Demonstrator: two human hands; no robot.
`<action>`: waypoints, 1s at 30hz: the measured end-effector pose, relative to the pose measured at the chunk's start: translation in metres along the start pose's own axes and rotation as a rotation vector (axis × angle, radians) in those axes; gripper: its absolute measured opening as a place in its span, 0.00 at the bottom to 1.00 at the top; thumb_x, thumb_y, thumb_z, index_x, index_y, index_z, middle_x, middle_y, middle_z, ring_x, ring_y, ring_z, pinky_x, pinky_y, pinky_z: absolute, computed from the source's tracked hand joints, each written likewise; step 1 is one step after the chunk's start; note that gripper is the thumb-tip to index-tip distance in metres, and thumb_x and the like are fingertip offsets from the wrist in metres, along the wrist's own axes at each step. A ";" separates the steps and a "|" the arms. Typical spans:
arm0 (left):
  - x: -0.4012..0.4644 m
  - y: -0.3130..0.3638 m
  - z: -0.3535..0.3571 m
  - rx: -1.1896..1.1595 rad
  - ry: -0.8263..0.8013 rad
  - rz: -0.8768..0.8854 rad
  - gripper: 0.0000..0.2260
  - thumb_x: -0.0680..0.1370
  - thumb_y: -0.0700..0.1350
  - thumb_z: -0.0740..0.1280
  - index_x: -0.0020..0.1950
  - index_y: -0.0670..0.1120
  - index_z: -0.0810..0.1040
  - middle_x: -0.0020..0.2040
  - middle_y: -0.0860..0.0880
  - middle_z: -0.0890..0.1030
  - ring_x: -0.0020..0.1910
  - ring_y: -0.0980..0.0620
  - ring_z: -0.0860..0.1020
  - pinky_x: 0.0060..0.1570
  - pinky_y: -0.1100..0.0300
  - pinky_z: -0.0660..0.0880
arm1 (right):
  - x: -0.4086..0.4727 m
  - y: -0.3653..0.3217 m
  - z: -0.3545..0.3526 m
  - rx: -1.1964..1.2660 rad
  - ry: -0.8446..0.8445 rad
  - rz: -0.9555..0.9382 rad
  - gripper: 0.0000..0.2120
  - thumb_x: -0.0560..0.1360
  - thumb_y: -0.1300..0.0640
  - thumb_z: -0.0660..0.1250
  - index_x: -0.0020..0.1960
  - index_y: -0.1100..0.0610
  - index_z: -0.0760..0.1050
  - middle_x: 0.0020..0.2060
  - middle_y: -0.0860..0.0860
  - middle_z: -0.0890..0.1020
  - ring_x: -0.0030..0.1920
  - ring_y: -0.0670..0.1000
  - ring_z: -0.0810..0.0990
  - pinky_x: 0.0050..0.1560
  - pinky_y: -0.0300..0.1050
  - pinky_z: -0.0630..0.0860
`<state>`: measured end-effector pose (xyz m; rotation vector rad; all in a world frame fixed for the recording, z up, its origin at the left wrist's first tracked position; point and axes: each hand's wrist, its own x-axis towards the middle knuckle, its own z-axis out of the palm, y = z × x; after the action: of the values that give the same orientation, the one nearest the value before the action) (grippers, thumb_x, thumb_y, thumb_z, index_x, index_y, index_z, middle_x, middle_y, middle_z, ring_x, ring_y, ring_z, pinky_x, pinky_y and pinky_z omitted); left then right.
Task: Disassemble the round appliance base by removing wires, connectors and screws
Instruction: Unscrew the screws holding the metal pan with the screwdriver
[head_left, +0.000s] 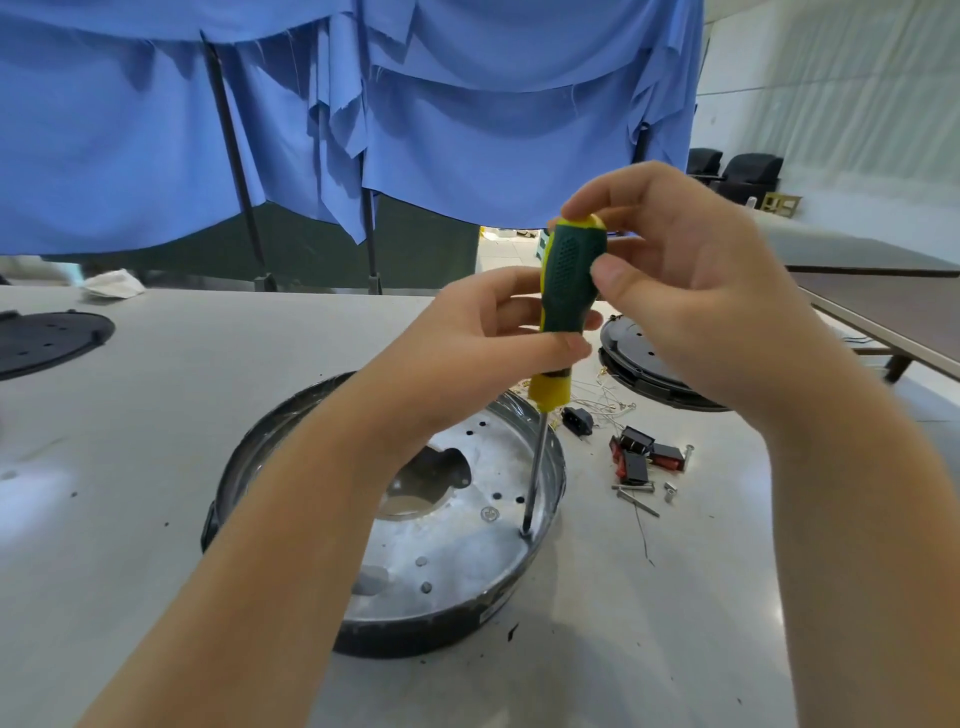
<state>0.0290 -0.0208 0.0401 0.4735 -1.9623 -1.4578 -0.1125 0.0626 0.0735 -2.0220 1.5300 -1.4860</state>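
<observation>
**Driver seated on a rim screw**

I hold the screwdriver (566, 291) almost upright, tip down in a screw (525, 532) by the base (395, 618) right wall. Left hand (498, 332) curls around the ribbed green handle; right hand (670, 270) pinches its yellow cap. Shiny dished metal plate, black round shell, table centre.

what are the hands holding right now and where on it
Both hold the screwdriver: the left hand grips the lower handle, the right hand pinches its top end.
</observation>
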 end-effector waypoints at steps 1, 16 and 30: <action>-0.001 0.000 -0.001 -0.016 -0.010 0.006 0.17 0.75 0.35 0.69 0.64 0.44 0.75 0.52 0.49 0.85 0.50 0.51 0.84 0.53 0.56 0.80 | 0.000 0.000 0.000 0.004 -0.004 0.011 0.17 0.78 0.71 0.59 0.53 0.49 0.72 0.54 0.54 0.79 0.52 0.46 0.81 0.48 0.40 0.80; 0.000 0.001 0.011 0.204 0.149 0.052 0.19 0.68 0.46 0.78 0.57 0.48 0.77 0.46 0.50 0.82 0.44 0.54 0.82 0.43 0.55 0.83 | 0.001 -0.002 0.005 -0.114 0.091 -0.009 0.09 0.76 0.57 0.68 0.53 0.46 0.75 0.46 0.43 0.80 0.47 0.40 0.79 0.47 0.33 0.77; 0.000 0.001 0.007 0.155 0.196 0.084 0.19 0.65 0.43 0.80 0.54 0.47 0.81 0.40 0.52 0.85 0.38 0.57 0.84 0.38 0.64 0.81 | 0.001 -0.001 0.006 -0.098 0.084 0.024 0.09 0.76 0.47 0.66 0.57 0.42 0.77 0.49 0.44 0.80 0.51 0.42 0.80 0.52 0.35 0.77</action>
<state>0.0242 -0.0153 0.0398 0.5725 -1.9213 -1.1672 -0.1069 0.0597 0.0716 -2.0095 1.6850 -1.5335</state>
